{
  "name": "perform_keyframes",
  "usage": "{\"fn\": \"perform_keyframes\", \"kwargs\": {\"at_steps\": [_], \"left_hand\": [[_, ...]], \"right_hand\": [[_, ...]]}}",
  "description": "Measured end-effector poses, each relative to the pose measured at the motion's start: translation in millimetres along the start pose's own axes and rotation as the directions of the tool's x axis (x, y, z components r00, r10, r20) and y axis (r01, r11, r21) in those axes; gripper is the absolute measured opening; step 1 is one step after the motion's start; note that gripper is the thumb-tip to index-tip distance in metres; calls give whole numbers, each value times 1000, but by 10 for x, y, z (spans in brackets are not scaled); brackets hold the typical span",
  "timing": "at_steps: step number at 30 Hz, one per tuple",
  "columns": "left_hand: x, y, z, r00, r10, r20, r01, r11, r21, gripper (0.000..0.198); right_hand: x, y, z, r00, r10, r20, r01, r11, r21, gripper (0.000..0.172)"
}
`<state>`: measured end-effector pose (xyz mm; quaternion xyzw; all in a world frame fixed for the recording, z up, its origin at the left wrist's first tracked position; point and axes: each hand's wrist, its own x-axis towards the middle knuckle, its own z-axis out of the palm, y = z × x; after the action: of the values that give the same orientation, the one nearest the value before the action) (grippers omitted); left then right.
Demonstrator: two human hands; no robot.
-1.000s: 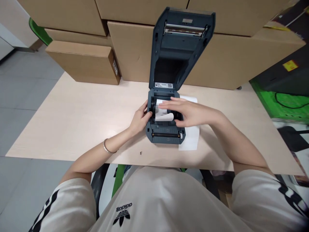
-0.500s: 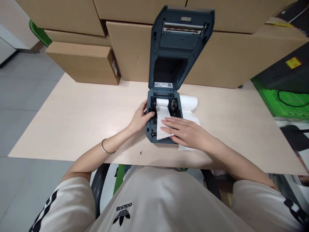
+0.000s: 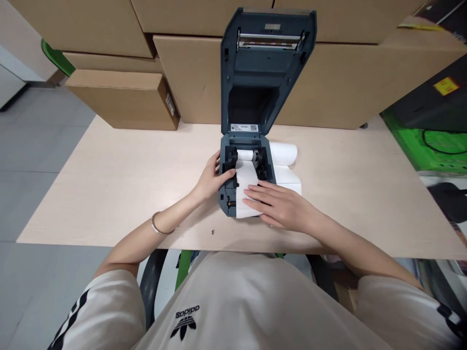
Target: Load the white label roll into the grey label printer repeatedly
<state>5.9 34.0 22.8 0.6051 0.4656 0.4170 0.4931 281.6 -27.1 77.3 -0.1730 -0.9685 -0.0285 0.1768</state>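
Left hand (image 3: 212, 178) grips printer (image 3: 251, 140) — right hand (image 3: 286, 206) flat on paper (image 3: 245, 184).

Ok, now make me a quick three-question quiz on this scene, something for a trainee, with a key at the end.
1. True or false: the lid of the printer stands open.

2. What do the fingers of the right hand lie over?
A) The lid
B) The white paper strip
C) A cardboard box

3. Fill in the blank: seen from the wearer's side, the left hand grips the printer at its ____ side.

Key:
1. True
2. B
3. left
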Motion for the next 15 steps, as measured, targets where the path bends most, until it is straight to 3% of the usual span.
{"fn": "perform_keyframes", "kwargs": {"at_steps": [5, 8, 11, 12, 13, 15], "left_hand": [[-7, -8, 8, 1000, 21, 16, -21, 999, -47, 83], [-10, -68, 27, 1000, 18, 0, -18, 996, -87, 84], [7, -138, 60, 999, 26, -44, -31, 992, -125, 76], [17, -156, 71, 998, 42, -47, -48, 991, -126, 73], [26, -170, 82, 997, 61, -52, -67, 991, -115, 72], [37, -186, 96, 992, 87, -90, -94, 992, -84, 71]], "right_hand": [[-33, -100, -178, 987, -27, -159, 45, 993, 108, 21], [-20, 139, -471, 948, 84, -307, -36, 987, 158, 20], [148, 678, -794, 803, 343, -488, -318, 938, 137, 39], [252, 895, -877, 718, 467, -517, -434, 880, 193, 48], [376, 1112, -940, 665, 567, -487, -508, 821, 263, 63], [658, 1489, -1006, 610, 696, -378, -577, 717, 391, 94]]}}
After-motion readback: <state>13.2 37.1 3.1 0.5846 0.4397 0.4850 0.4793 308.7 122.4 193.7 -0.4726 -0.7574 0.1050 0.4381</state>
